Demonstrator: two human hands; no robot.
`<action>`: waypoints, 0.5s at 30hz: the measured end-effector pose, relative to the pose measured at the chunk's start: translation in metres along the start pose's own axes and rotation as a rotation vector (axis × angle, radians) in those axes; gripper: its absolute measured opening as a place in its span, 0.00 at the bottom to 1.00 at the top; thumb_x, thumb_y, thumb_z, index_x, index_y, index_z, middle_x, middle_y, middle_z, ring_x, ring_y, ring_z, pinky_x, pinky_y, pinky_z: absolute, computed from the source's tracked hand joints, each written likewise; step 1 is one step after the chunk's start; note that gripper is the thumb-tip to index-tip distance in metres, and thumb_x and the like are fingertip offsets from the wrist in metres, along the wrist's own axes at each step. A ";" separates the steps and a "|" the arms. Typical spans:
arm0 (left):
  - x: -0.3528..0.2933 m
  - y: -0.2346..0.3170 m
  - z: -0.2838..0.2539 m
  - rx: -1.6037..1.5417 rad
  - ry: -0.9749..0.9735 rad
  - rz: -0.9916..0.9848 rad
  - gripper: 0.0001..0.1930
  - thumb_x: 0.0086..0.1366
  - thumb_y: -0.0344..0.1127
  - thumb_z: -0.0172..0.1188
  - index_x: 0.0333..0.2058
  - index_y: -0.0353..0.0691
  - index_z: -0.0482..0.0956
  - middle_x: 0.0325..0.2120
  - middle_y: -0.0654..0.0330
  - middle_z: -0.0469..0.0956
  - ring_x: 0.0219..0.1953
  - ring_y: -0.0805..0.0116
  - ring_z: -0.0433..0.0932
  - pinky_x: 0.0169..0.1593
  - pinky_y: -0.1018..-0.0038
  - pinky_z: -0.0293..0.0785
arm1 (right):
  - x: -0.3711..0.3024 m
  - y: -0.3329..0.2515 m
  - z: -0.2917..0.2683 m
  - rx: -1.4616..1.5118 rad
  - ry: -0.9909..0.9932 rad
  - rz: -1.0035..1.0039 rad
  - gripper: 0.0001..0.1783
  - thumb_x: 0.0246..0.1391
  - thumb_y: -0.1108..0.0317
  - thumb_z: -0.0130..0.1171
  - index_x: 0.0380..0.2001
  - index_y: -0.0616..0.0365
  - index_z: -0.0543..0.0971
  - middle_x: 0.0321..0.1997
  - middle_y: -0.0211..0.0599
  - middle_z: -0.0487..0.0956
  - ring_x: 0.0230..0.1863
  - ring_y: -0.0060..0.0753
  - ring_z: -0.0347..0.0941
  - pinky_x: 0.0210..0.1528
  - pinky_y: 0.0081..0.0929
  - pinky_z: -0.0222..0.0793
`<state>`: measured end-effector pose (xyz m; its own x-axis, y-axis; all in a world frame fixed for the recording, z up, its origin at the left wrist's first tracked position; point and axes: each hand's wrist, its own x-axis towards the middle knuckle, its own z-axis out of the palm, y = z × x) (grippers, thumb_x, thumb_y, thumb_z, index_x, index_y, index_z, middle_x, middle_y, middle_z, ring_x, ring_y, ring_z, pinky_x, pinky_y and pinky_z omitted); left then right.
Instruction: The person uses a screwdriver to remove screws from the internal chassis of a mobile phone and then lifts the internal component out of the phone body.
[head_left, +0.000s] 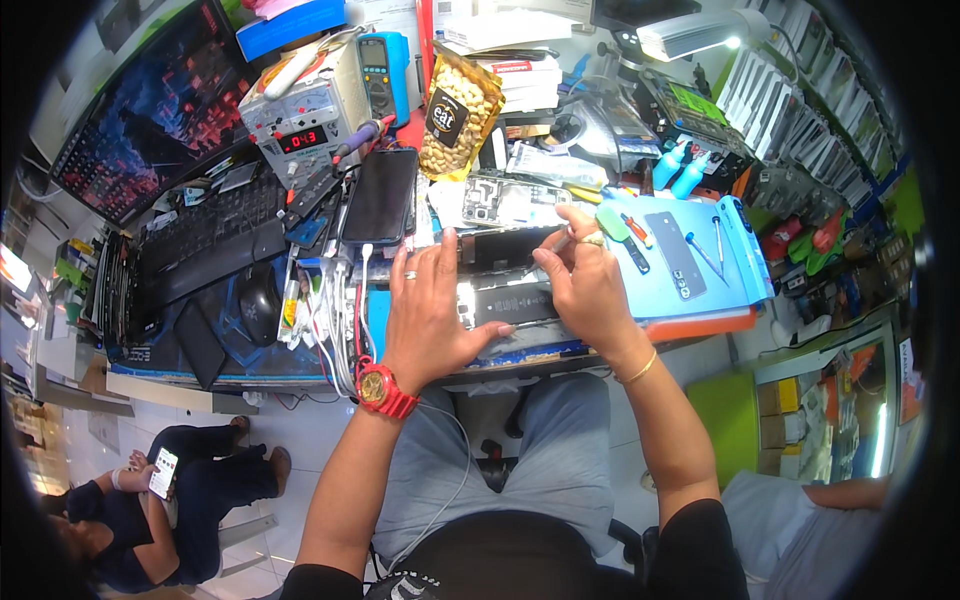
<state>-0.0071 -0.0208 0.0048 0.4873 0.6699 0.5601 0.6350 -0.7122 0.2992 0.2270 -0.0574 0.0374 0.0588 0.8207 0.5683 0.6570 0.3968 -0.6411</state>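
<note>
My left hand (425,310) lies with its fingers stretched and spread, its thumb at the lower edge of an opened phone body with a black battery (515,304). My right hand (588,285) is closed in a pinch at the right end of that phone. Between thumb and finger it seems to hold a thin tool, mostly hidden by the fingers. Just above the battery lies a dark phone screen panel (505,248). Behind it rests another opened phone (510,203) with bare inner parts. A black phone (381,197) with a white cable plugged in stands left of my left hand.
On the right, a blue mat (720,215) bears a grey phone back cover (675,256), screwdrivers (706,255) and a green-handled tool (612,223). A nut pouch (460,118), power supply (305,130), keyboard (215,235) and mouse (258,303) crowd the bench. White cables (325,310) bunch beside my left hand.
</note>
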 end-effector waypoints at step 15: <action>0.000 0.001 0.000 0.013 0.003 0.010 0.75 0.46 0.70 0.82 0.78 0.22 0.52 0.61 0.40 0.74 0.66 0.41 0.73 0.80 0.43 0.53 | 0.018 -0.007 -0.003 -0.309 -0.102 -0.234 0.18 0.66 0.63 0.69 0.50 0.68 0.81 0.37 0.54 0.87 0.36 0.57 0.87 0.38 0.47 0.82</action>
<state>-0.0068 -0.0211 0.0051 0.4918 0.6623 0.5653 0.6382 -0.7158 0.2834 0.2257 -0.0474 0.0539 -0.1839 0.7656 0.6164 0.8396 0.4484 -0.3065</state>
